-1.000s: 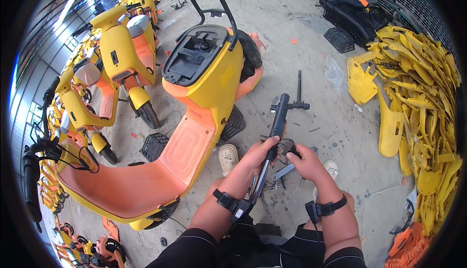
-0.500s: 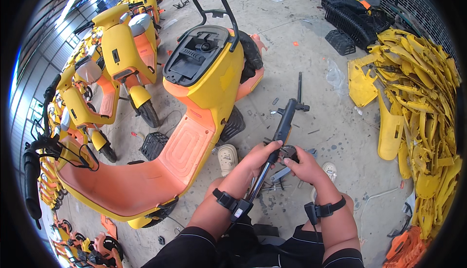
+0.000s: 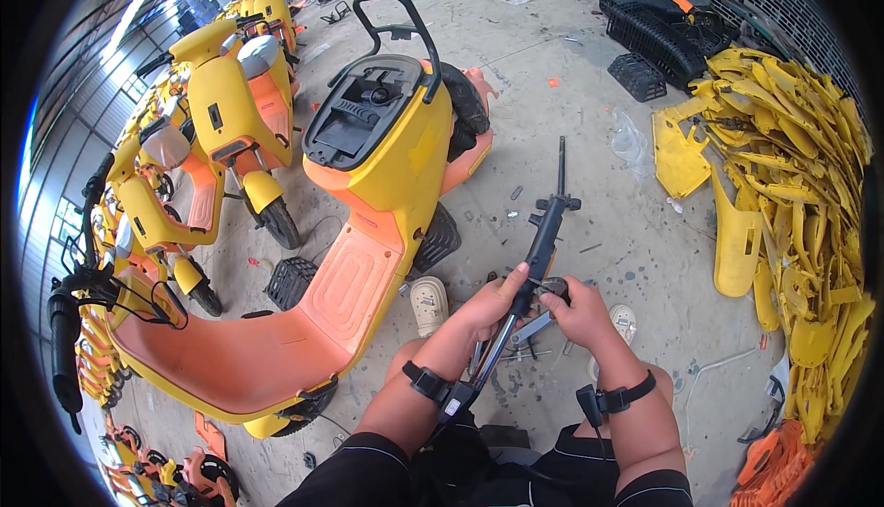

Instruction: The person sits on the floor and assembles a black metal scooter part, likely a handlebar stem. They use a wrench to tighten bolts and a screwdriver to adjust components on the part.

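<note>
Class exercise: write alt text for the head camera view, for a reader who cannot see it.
A seated person's left hand and right hand grip a long black metal scooter part over a concrete floor. A stripped yellow-and-orange scooter stands to the left, and a heap of yellow panels lies to the right.

no packages, labels, signs, screens visible

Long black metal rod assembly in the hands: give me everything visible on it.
The long black metal rod assembly runs slanted from near the person's lap up and away over the concrete floor. It has a thicker dark tube section, a short crossbar near the top and a thin rod tip beyond it; the lower shaft looks grey. The left hand grips its middle; the right hand holds a round dark part against it.
</note>
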The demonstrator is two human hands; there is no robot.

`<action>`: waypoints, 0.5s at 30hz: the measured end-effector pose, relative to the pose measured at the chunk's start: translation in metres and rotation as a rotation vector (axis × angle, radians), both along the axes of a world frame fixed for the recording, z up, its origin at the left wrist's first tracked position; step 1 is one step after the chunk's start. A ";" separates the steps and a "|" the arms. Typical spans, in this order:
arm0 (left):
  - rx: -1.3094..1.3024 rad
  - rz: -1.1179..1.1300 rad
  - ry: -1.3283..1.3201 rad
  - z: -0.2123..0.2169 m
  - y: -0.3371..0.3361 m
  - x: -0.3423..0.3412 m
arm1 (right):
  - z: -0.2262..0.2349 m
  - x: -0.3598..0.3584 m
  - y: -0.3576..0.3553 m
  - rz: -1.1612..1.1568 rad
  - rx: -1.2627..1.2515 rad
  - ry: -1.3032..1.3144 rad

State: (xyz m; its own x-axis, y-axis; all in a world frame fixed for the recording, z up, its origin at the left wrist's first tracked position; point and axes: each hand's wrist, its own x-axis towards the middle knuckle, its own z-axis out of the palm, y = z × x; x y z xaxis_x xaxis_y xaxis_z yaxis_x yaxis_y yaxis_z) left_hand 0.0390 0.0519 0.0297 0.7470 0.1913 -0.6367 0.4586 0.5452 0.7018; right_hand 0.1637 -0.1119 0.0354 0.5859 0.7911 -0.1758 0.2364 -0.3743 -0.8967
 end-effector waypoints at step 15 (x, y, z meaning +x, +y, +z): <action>0.020 -0.052 -0.081 -0.009 -0.002 -0.011 | 0.013 -0.002 -0.004 0.075 -0.072 -0.346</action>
State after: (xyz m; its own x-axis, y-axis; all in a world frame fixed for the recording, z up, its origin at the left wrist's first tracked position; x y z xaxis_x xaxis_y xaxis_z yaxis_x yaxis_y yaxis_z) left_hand 0.0284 0.0502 0.0208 0.8049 0.1627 -0.5706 0.4277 0.5075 0.7480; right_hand 0.1620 -0.1159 0.0482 0.5612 0.8270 -0.0340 0.5504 -0.4036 -0.7309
